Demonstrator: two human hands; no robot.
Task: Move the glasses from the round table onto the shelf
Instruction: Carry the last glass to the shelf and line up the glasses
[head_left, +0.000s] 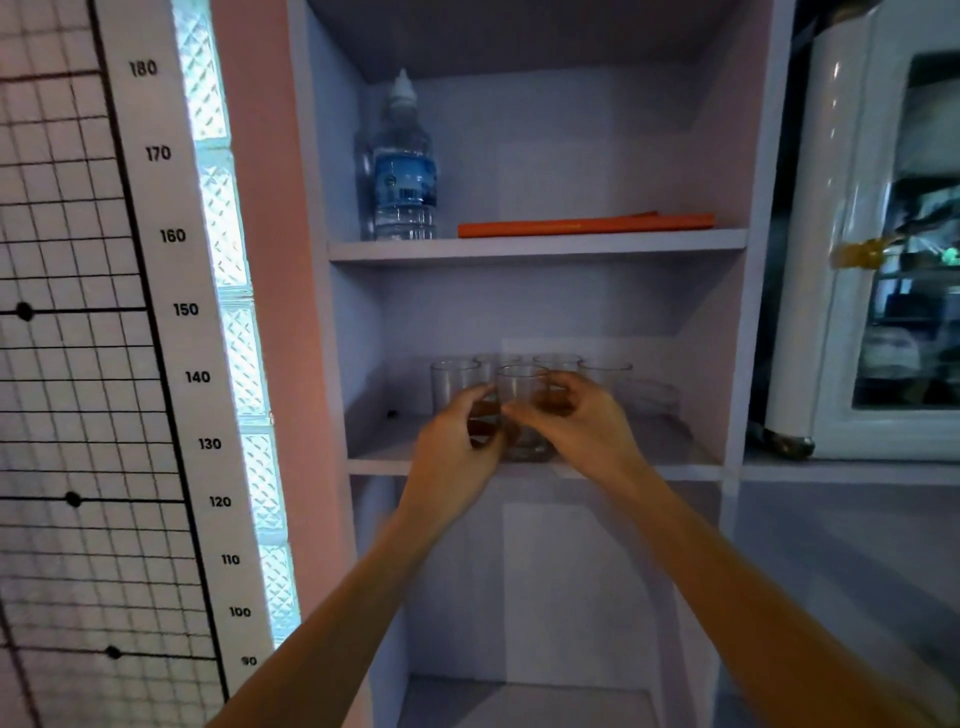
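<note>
A clear drinking glass (522, 395) stands near the front edge of the middle shelf (675, 467) of a pale cabinet. My left hand (454, 441) curls around its left side. From the right, my right hand (582, 421) wraps it, thumb across the front. Both hands touch the glass. Behind it, several more clear glasses (453, 382) stand in a row towards the back of the same shelf, partly hidden by my hands. The round table is out of sight.
A low glass bowl (652, 397) sits at the right of the middle shelf. On the shelf above are a water bottle (404, 171) and a flat orange folder (584, 224). A white glass-door cabinet (857, 260) stands at the right, a height chart (171, 312) at the left.
</note>
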